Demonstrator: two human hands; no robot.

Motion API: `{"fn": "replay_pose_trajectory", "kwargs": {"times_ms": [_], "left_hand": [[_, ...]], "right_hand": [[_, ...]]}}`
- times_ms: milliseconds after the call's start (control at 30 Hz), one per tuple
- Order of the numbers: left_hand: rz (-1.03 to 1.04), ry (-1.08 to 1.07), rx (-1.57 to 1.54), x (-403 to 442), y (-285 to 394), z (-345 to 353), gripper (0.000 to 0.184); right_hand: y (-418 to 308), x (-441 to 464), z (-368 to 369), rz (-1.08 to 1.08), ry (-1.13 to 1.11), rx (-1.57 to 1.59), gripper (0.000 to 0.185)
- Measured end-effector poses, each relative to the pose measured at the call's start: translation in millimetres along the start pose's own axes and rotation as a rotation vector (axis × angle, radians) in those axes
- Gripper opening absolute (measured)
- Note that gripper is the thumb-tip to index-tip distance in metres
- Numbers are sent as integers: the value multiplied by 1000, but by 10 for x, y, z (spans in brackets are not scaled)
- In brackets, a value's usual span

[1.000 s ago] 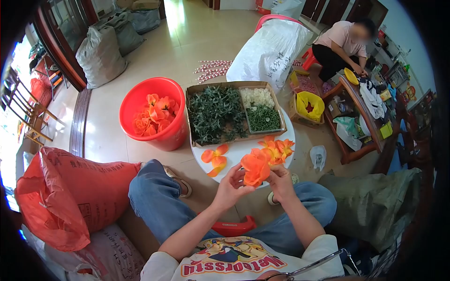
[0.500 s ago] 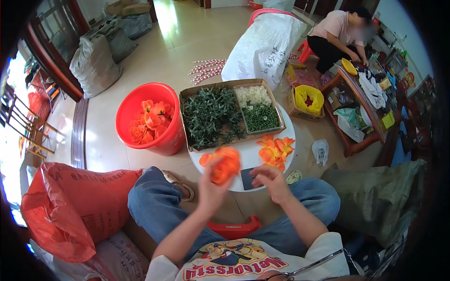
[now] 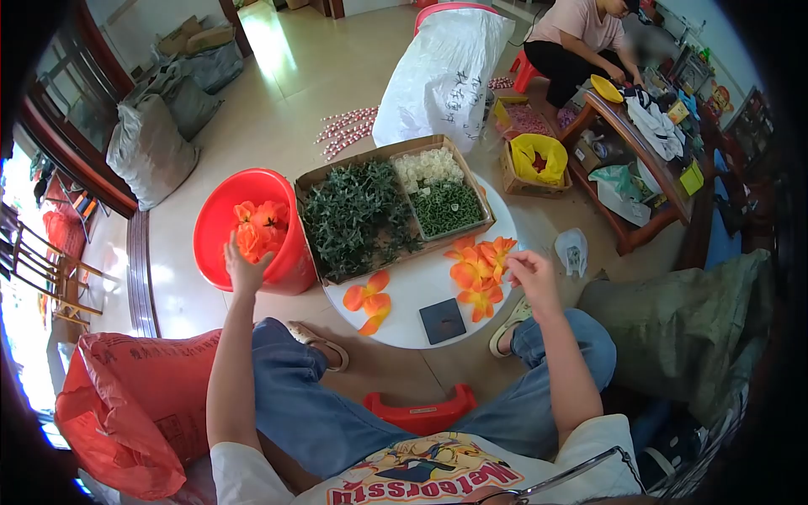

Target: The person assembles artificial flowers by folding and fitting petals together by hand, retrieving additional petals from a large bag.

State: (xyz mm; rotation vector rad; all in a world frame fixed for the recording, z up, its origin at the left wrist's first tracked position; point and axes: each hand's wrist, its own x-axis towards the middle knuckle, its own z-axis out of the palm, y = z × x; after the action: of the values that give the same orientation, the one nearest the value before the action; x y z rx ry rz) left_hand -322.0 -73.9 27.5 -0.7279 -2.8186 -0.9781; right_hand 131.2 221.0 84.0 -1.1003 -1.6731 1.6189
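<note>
My left hand [image 3: 246, 268] reaches over the near rim of the red bucket [image 3: 305, 269], its fingers spread around an orange fabric flower [image 3: 252, 240]. The flower appears loose between them, among other orange flowers in the bucket. On the right of the round white table [image 3: 396, 324], my right hand [image 3: 536, 279] pinches the edge of an orange-yellow flower petal [image 3: 499, 252] at a small pile. More petal pieces [image 3: 368, 300] lie on the table's left side. Between the two groups sits a dark square pad [image 3: 442, 321].
A cardboard box [image 3: 370, 273] on the table holds green leaves [image 3: 358, 210], white flower bits [image 3: 429, 167] and small green pieces [image 3: 446, 209]. Sacks flank my legs, one red [image 3: 143, 396], one dark green [image 3: 673, 328]. Another person [image 3: 581, 42] sits at a wooden table [image 3: 627, 223].
My left hand has carried the orange flower from above the table to the bucket, and its fingers have spread. My right hand has moved right to the petal pile. The view has shifted slightly.
</note>
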Motion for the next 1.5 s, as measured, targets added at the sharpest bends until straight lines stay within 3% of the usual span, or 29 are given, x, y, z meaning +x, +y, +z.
{"fn": "replay_pose_trajectory", "kwargs": {"times_ms": [100, 300, 400, 500, 600, 700, 900, 1133, 1400, 1500], "left_hand": [[256, 23, 9, -233, 562, 67, 93], [351, -123, -125, -657, 1322, 128, 85], [409, -169, -110, -759, 1403, 100, 82], [426, -217, -85, -794, 1425, 79, 79], [433, -241, -95, -807, 1436, 43, 76], [444, -244, -129, -809, 1425, 37, 73], [461, -285, -174, -876, 1443, 42, 59], [559, -387, -370, -1354, 1691, 164, 38], [566, -540, -426, -1854, 1718, 479, 33], [596, -623, -486, -1987, 1713, 535, 35]], "right_hand": [[18, 271, 175, -15, -115, -128, 12], [349, 1164, 575, -535, -28, -694, 8], [459, 1494, 785, -491, -18, -980, 10], [473, 1699, 958, -270, -62, -1266, 10], [527, 1751, 1029, -303, -26, -1175, 11], [598, 1712, 1031, -471, 44, -1061, 12], [571, 1666, 952, -425, 39, -967, 14], [398, 1580, 926, -428, -88, -633, 14], [294, 1432, 931, -323, -153, -473, 9], [168, 1119, 910, -291, -185, -274, 8]]}}
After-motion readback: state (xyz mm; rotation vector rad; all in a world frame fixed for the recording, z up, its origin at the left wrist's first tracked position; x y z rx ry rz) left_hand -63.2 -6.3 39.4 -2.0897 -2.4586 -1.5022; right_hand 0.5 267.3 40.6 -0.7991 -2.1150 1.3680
